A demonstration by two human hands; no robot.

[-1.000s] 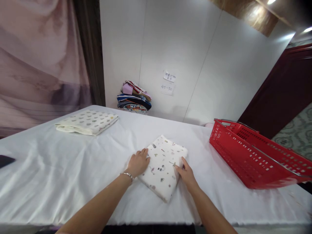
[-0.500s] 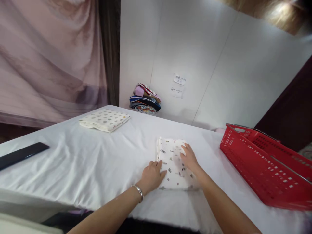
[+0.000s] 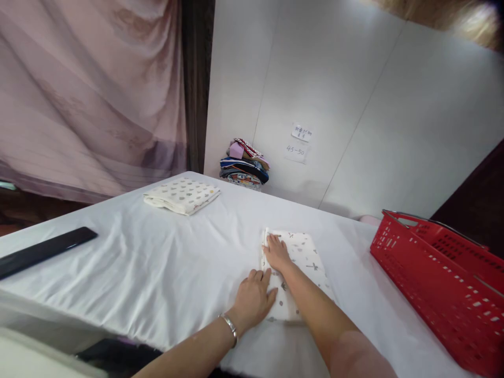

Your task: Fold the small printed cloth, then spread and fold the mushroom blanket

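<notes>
On the white-draped table (image 3: 177, 262), the folded white cloth printed with small scattered motifs (image 3: 305, 249) lies beneath my left hand (image 3: 252, 297) and right hand (image 3: 277, 253), both spread flat, clasping nothing. I judge its left edge is being smoothed; next calls for light, even pressure.

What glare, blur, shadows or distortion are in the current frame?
Head view: glare on the brown ceiling panel, top right; head view: soft shadow low on the pale wall; head view: red basket looks stretched toward the right edge; head view: pale object, bottom left, blurred; head view: left hand and right hand fairly clear on the folded cloth.
</notes>
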